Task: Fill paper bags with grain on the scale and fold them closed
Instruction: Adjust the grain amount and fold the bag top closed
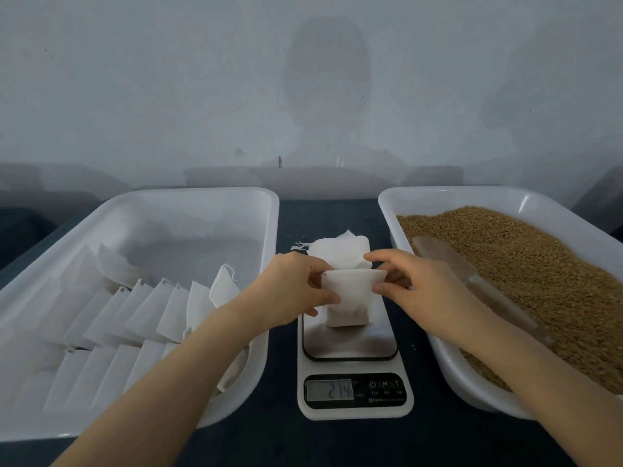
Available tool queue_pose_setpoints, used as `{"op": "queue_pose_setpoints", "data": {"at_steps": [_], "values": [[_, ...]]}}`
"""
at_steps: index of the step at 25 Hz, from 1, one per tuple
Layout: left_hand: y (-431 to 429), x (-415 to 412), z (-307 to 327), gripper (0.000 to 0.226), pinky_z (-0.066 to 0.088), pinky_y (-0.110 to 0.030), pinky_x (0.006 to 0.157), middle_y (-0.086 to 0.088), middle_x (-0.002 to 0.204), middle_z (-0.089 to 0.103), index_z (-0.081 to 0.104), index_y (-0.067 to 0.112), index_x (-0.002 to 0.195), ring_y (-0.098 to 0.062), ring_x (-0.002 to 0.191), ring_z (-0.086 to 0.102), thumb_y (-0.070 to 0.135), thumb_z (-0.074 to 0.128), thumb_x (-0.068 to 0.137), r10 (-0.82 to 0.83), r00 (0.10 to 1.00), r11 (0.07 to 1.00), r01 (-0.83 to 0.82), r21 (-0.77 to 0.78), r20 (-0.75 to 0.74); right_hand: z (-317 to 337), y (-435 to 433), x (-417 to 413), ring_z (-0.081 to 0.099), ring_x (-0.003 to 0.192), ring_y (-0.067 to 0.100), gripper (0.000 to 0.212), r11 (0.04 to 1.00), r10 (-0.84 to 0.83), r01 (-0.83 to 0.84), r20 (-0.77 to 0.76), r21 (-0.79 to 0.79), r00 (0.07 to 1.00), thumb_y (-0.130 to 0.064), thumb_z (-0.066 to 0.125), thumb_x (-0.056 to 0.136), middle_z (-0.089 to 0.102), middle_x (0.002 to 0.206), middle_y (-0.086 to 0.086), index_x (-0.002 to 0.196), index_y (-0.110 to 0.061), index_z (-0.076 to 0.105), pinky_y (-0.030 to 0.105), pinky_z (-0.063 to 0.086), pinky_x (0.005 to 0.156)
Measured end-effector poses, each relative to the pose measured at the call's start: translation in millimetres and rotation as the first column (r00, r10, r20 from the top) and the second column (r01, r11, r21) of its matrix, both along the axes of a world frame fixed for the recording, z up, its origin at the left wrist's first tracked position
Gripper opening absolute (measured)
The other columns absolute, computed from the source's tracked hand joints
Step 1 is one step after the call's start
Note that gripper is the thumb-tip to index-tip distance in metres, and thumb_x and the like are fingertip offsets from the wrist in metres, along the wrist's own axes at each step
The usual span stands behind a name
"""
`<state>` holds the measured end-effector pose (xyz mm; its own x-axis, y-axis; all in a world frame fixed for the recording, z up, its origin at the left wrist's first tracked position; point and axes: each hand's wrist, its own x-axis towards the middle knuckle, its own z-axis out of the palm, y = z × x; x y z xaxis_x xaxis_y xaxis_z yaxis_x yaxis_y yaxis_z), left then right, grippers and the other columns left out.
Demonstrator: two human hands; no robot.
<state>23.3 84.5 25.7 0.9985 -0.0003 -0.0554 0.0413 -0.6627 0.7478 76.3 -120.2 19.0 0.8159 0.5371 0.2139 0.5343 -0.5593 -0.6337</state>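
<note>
One digital scale (354,392) sits on the counter (337,443). Two white tubs flank the scale:
- **left tub** (188,193), with well over a dozen overlapping stacked bags (148,308), too layered for an exact count
- **right tub** (438,190), with grain (539,264) and one scoop (448,257)

On the scale stands one paper bag (347,298), pinched by two hands, the left hand (293,291) and the right hand (424,284). A few empty bags (333,252) lie behind.

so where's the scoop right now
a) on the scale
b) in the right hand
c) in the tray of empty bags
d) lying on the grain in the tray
d: the scoop lies on the grain in the grain tray, held by neither hand, while the left hand and right hand both pinch the top of the bag standing on the scale.
</note>
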Motion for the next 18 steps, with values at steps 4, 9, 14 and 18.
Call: {"op": "queue_pose_setpoints", "data": {"at_steps": [4,9,14,18], "values": [[-0.1,-1.0,-1.0,0.018,0.054,-0.015,0.066,0.003,0.078,0.066,0.069,0.024,0.095,-0.008,0.065,0.066,0.027,0.076,0.079,-0.004,0.999,0.998,0.002,0.069,0.035,2.3,4.3,-2.7,0.056,0.076,-0.008,0.014,0.998,0.024,-0.023,0.015,-0.057,1.0,-0.027,0.066,0.086,0.062,0.081,-0.017,0.098,-0.034,0.064,0.01,0.041,0.063],[-6.1,-2.4,-1.5,0.025,0.04,-0.006,0.058,0.014,0.074,0.06,0.07,0.027,0.096,-0.002,0.066,0.054,0.038,0.077,0.075,-0.075,0.995,0.987,0.065,0.148,0.062,9.5,14.0,-6.8,0.052,0.064,-0.002,0.005,0.995,0.095,-0.095,0.013,-0.01,0.995,-0.028,0.066,0.086,0.058,0.067,-0.011,0.081,-0.03,0.065,0.01,0.039,0.058],[-1.1,-6.2,5.3,0.032,0.031,-0.013,0.049,0.01,0.049,0.042,0.062,0.01,0.061,-0.005,0.047,0.034,0.03,0.068,0.086,0.013,0.995,1.0,-0.012,-0.013,0.094,22.7,26.5,-9.8,0.058,0.075,-0.005,0.007,0.989,0.136,-0.136,0.001,0.063,0.991,-0.029,0.068,0.084,0.063,0.075,-0.016,0.09,-0.031,0.064,0.011,0.044,0.065],[12.3,-18.4,27.0,0.026,0.042,-0.013,0.048,0.006,0.054,0.06,0.069,0.021,0.062,-0.008,0.049,0.052,0.031,0.069,0.086,0.098,0.987,0.985,-0.079,-0.15,0.124,35.6,41.0,-3.1,0.064,0.082,-0.004,0.017,0.978,0.12,-0.109,-0.055,0.175,0.991,-0.024,0.068,0.084,0.069,0.085,-0.017,0.094,-0.037,0.063,0.014,0.051,0.07]]}}
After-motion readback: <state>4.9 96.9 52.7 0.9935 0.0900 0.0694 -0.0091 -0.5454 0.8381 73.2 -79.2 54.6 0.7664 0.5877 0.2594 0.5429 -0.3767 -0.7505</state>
